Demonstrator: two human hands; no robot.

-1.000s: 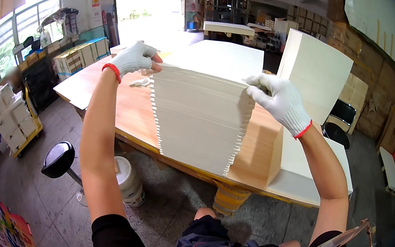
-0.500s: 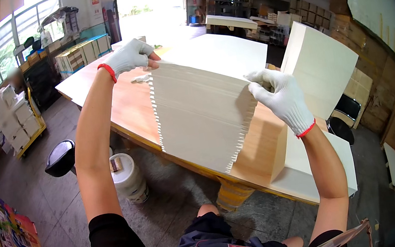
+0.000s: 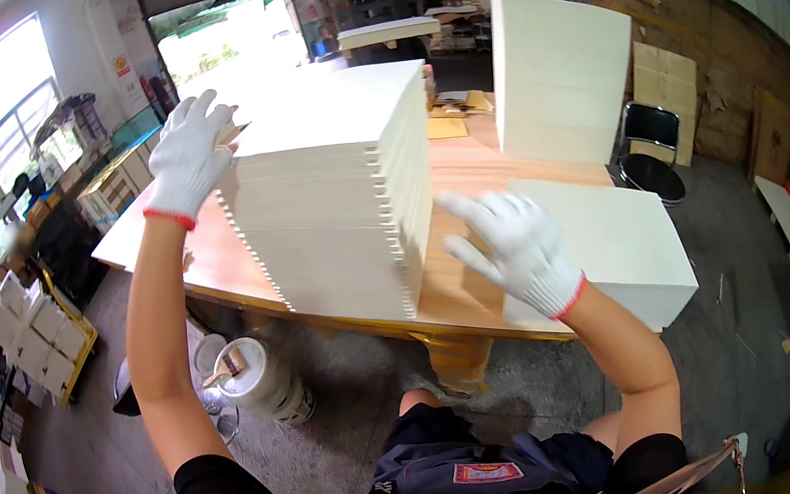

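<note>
A tall stack of white sheets [image 3: 331,226], its side edges notched like teeth, stands on the wooden table in front of me. My left hand [image 3: 190,154], in a white knit glove with a red cuff, is at the stack's upper left corner with its fingers stretched out. Whether it touches the top sheet I cannot tell. My right hand [image 3: 514,245], gloved alike, hovers right of the stack, apart from it, fingers spread and a little blurred. Neither hand holds anything.
On the table [image 3: 458,159] a tall white stack [image 3: 557,72] stands at the back right, a lower white stack [image 3: 606,237] at the front right. A white bucket [image 3: 263,382] with a brush on its lid stands on the floor. A black chair [image 3: 652,150] is beyond.
Both hands have let go of the stack's top edge. The stack, tilted toward me before, now stands upright. My left hand has moved left; my right hand has come down, its fingers spread.
</note>
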